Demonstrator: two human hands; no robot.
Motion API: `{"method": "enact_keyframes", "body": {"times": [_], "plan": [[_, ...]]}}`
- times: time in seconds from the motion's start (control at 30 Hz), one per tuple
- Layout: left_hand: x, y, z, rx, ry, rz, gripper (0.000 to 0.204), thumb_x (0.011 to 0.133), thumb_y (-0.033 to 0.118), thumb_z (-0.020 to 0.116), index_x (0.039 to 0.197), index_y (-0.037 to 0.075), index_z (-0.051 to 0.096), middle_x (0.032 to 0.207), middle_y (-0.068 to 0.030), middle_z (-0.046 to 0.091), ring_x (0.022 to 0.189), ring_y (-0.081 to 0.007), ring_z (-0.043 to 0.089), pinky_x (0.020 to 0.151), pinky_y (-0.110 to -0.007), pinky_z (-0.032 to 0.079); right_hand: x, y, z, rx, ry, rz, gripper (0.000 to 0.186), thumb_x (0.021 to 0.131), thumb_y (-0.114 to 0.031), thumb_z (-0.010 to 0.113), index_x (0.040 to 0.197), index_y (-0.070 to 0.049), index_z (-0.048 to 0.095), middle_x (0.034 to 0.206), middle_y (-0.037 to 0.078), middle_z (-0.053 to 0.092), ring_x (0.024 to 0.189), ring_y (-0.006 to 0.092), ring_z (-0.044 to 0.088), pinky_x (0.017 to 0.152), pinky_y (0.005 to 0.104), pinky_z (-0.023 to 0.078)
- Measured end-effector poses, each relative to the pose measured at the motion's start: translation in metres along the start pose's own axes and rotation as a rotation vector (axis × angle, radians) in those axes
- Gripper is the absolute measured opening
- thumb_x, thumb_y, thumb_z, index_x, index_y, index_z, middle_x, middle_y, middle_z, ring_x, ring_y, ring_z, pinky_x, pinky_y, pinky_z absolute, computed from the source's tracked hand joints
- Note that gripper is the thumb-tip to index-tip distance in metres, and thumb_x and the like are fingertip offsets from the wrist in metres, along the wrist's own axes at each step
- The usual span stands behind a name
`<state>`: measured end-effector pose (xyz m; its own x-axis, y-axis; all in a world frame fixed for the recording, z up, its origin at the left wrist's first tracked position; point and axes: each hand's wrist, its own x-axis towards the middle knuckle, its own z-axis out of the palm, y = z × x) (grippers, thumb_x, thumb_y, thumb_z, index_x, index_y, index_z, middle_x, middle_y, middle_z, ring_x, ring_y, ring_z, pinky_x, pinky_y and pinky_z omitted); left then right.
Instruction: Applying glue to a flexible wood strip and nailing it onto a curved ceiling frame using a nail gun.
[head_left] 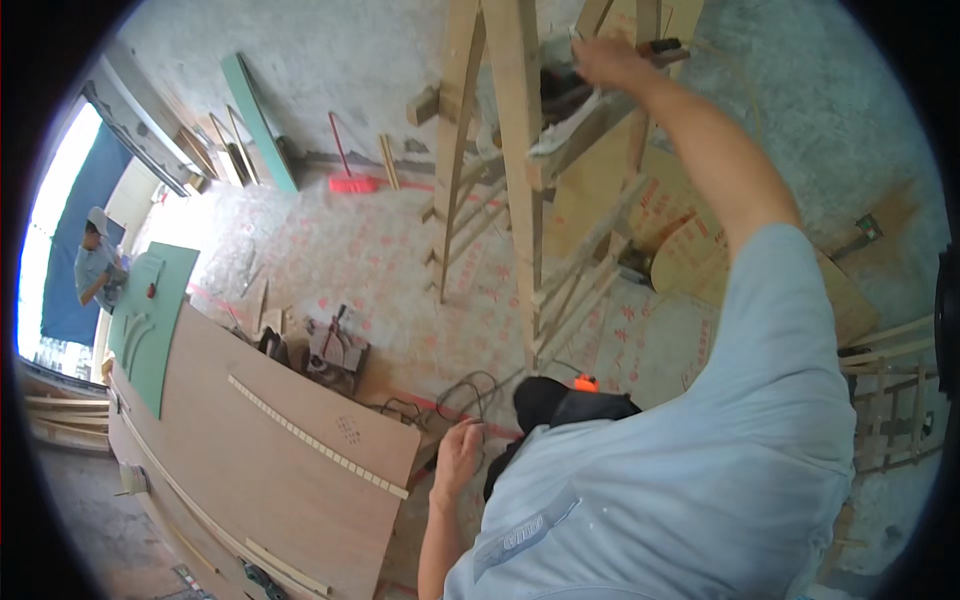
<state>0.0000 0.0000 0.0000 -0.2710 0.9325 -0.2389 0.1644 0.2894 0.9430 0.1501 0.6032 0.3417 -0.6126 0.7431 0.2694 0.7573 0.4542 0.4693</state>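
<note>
My right arm stretches up and away to a wooden A-frame stand [515, 150]. My right hand [610, 65] is over the tray-like top [575, 140] of the stand, with its fingers curled; what they hold, if anything, is too blurred to make out. Dark tools [568, 92] lie in that top, just below the hand. A dark-handled tool [660, 47] sticks out beside my wrist. Low at my side, my left hand [458, 460] has its fingers bent together near the corner of a large wooden board [290, 460]. Anything inside them is hidden.
A notched wooden strip [310, 435] lies on the board, and a green panel [150, 320] at its far end. Another person [98, 265] stands there. A saw-like machine [335, 350] and black cables [470, 390] are on the floor. A red broom [352, 183] leans on the wall.
</note>
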Motion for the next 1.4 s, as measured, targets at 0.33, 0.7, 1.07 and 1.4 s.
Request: {"method": "enact_keyframes", "body": {"times": [0.33, 0.7, 1.07, 1.4], "plan": [[0.006, 0.058, 0.055, 0.251, 0.134, -0.067, 0.030, 0.088, 0.018, 0.067, 0.114, 0.003, 0.068, 0.105, -0.0190, 0.069, 0.098, -0.0304, 0.067, 0.085, -0.037, 0.052, 0.023, 0.030, 0.036, -0.103, 0.165, -0.209, 0.012, 0.087, -0.012, 0.062, 0.096, -0.012, 0.070, 0.093, 0.007, 0.074, 0.088, 0.0279, 0.072, 0.079, 0.0530, 0.050], [0.214, 0.307, 0.186, 0.495, 0.191, 0.920, 0.038, 0.078, 0.019, 0.077, 0.115, 0.011, 0.069, 0.126, -0.0123, 0.059, 0.111, -0.0303, 0.057, 0.094, -0.045, 0.045, -0.212, 0.156, 0.014, 1.777, 0.304, 0.265, 0.015, 0.094, -0.005, 0.062, 0.108, -0.003, 0.055, 0.086, 0.006, 0.063, 0.076, 0.0167, 0.062, 0.079, 0.0401, 0.052], [0.307, 0.356, 0.232, 0.614, 0.061, 1.606, 0.030, 0.071, 0.028, 0.079, 0.094, 0.015, 0.063, 0.100, -0.0048, 0.052, 0.096, -0.0221, 0.053, 0.084, -0.042, 0.044, -0.303, 0.108, 0.108, 2.794, 0.147, 0.751, 0.006, 0.102, -0.019, 0.054, 0.105, -0.014, 0.055, 0.070, -0.007, 0.040, 0.062, 0.0070, 0.044, 0.071, 0.0299, 0.046], [0.301, 0.351, 0.206, 0.393, -0.219, 1.406, 0.047, 0.065, 0.025, 0.086, 0.102, 0.010, 0.061, 0.100, -0.0076, 0.053, 0.090, -0.0279, 0.051, 0.080, -0.043, 0.043, -0.322, 0.050, 0.069, 2.832, 0.274, 1.116, 0.007, 0.098, -0.018, 0.062, 0.098, -0.016, 0.055, 0.068, -0.007, 0.046, 0.061, 0.0079, 0.047, 0.072, 0.0316, 0.049]]}}
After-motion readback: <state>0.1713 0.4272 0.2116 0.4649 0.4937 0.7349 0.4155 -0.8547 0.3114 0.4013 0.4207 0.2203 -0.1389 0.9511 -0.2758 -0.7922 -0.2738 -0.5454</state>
